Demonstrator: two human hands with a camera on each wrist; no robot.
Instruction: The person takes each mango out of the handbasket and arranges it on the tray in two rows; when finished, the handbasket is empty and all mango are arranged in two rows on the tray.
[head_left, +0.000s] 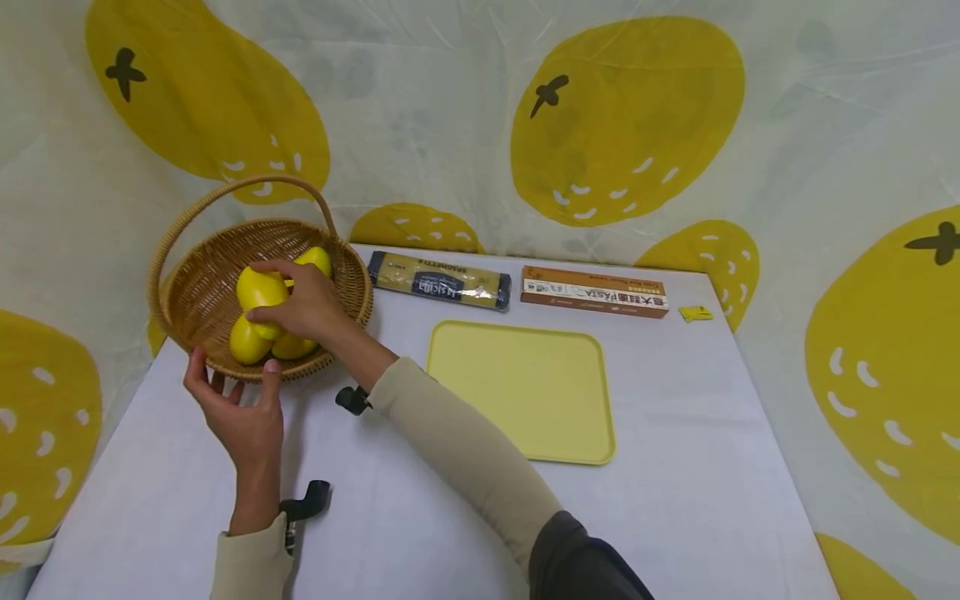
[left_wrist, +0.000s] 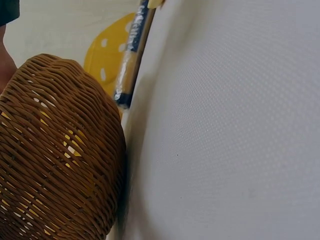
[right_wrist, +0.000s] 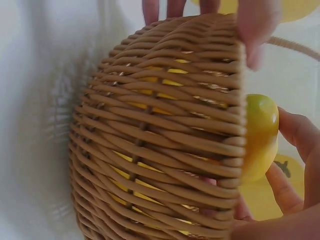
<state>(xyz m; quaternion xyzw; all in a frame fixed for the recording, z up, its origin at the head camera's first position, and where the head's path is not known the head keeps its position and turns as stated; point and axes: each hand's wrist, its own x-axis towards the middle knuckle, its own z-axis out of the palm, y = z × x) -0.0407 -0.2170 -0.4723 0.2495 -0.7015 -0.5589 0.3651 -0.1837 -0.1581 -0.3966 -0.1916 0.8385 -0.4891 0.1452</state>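
Observation:
A brown wicker basket (head_left: 202, 283) with an arched handle stands at the table's left side. Several smooth yellow fruits, which look like mangoes, lie inside it. My right hand (head_left: 309, 302) reaches over the rim and holds one mango (head_left: 257, 287) between thumb and fingers. In the right wrist view, that mango (right_wrist: 261, 135) shows a greenish end and an orange tint beside the rim. My left hand (head_left: 243, 417) grips the basket's near edge, with the thumb at the rim and fingers along the outside. Only the woven side (left_wrist: 60, 150) fills the left wrist view.
Right of the basket lies a spaghetti packet (head_left: 441, 281), then a long pasta box (head_left: 594, 292) and a small yellow sachet (head_left: 696, 313). A pale yellow tray (head_left: 525, 383) sits mid-table, partly behind my right sleeve. A fruit-patterned cloth (head_left: 442, 108) hangs behind the white table.

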